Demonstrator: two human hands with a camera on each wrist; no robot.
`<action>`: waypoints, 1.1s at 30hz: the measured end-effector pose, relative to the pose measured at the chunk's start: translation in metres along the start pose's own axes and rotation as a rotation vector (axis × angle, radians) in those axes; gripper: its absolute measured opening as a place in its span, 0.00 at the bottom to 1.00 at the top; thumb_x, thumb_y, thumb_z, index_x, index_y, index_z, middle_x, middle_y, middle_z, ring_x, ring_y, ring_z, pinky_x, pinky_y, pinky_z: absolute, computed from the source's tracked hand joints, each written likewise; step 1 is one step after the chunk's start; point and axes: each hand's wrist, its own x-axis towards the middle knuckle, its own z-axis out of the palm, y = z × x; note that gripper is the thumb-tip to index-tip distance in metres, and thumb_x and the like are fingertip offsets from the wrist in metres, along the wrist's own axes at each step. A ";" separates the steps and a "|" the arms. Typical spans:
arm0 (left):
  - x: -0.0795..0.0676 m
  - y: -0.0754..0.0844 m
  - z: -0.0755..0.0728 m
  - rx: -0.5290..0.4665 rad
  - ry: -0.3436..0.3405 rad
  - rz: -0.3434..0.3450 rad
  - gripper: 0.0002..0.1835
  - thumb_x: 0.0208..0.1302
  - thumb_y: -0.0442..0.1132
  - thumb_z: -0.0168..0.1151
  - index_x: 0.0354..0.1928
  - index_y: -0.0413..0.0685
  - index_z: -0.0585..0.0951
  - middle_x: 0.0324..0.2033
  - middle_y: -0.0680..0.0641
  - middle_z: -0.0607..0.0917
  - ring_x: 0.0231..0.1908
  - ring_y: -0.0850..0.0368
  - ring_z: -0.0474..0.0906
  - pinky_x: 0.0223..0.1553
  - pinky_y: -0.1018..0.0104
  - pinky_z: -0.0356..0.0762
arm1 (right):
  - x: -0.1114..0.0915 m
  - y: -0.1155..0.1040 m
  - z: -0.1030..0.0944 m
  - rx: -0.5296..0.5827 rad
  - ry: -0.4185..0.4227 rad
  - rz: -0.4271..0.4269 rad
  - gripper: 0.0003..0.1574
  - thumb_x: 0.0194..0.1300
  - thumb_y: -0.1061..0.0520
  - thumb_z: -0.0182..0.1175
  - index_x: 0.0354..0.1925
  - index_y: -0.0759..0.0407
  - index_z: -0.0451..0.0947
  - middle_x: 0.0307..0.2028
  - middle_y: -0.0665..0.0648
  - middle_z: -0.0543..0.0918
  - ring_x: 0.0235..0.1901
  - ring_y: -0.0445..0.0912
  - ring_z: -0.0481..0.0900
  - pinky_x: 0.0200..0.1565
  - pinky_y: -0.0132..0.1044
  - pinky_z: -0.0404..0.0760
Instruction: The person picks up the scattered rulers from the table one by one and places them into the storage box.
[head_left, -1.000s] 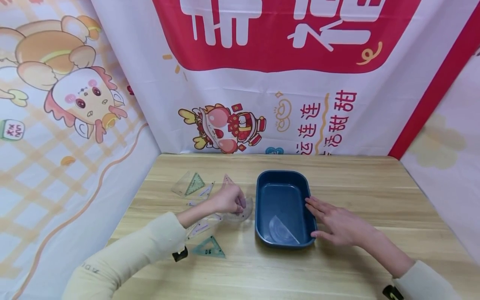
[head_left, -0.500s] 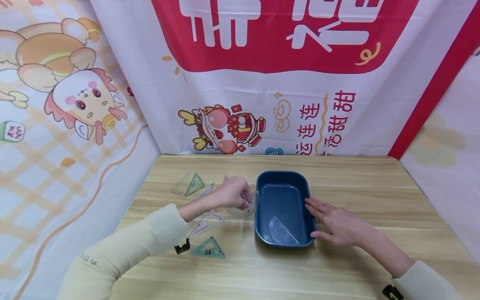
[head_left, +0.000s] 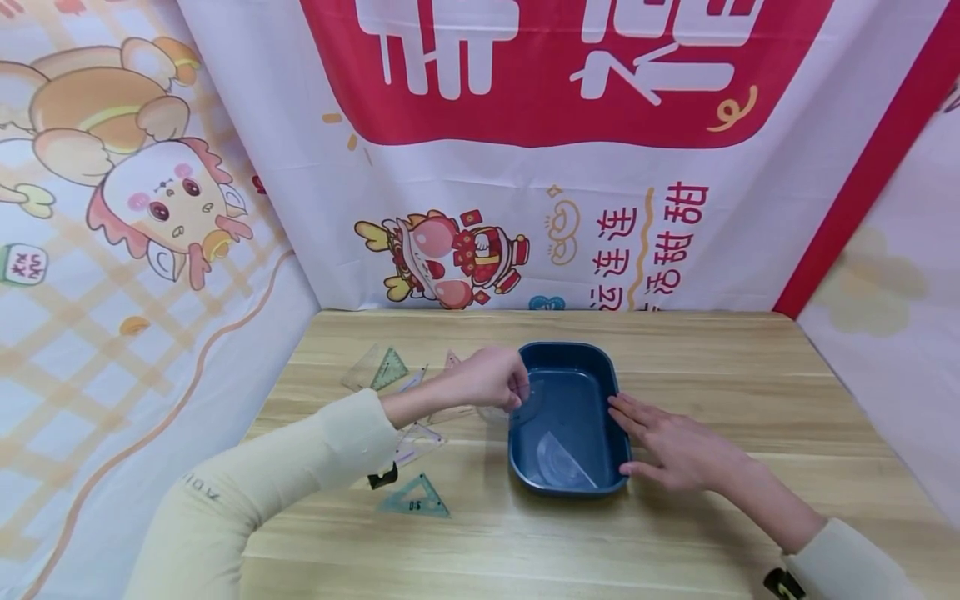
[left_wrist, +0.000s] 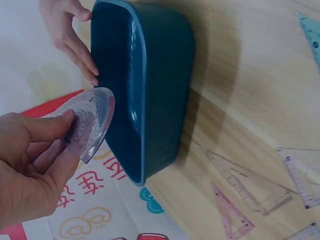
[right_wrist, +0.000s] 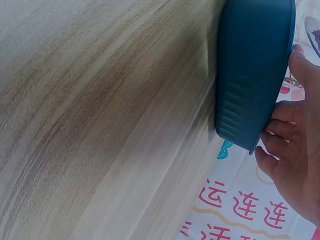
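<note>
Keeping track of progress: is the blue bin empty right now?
Not empty: the head view shows a clear, half-round protractor lying inside the blue bin, toward its near end.

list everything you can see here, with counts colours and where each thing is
flat wood-grain table: one, light brown, under everything
rectangular plastic bin: one, dark blue, mid-table
held half-round plastic protractor: one, clear, at the bin's left rim
second half-round plastic protractor: one, clear, lying in the bin
triangular plastic set squares: at least four clear, one teal, one green, one pink, on the table left of the bin
printed cloth backdrop: one, white and red, behind the table
printed side cloths: two, mostly white, left and right
sleeves: two, cream, both arms
left grip: one, bare, pinching the held protractor
right grip: one, bare, touching the bin's right rim
</note>
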 end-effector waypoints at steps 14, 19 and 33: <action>0.019 0.028 -0.001 0.107 -0.052 0.097 0.03 0.61 0.33 0.70 0.36 0.45 0.89 0.34 0.51 0.88 0.30 0.63 0.81 0.32 0.78 0.81 | 0.000 0.002 0.001 0.016 -0.002 0.006 0.52 0.67 0.29 0.54 0.74 0.60 0.60 0.77 0.61 0.57 0.75 0.58 0.59 0.66 0.57 0.72; 0.028 0.034 0.003 0.157 -0.064 0.152 0.03 0.61 0.33 0.70 0.32 0.48 0.90 0.32 0.52 0.88 0.30 0.65 0.81 0.31 0.79 0.80 | -0.001 0.002 0.001 0.012 0.003 0.008 0.52 0.67 0.29 0.54 0.74 0.60 0.60 0.77 0.61 0.57 0.75 0.58 0.59 0.65 0.57 0.73; 0.047 0.043 0.015 0.154 -0.128 0.187 0.09 0.61 0.29 0.67 0.25 0.48 0.87 0.23 0.55 0.85 0.23 0.67 0.81 0.27 0.78 0.78 | -0.001 0.003 0.002 0.024 -0.002 0.017 0.52 0.68 0.28 0.53 0.75 0.61 0.59 0.78 0.61 0.56 0.75 0.58 0.58 0.65 0.57 0.73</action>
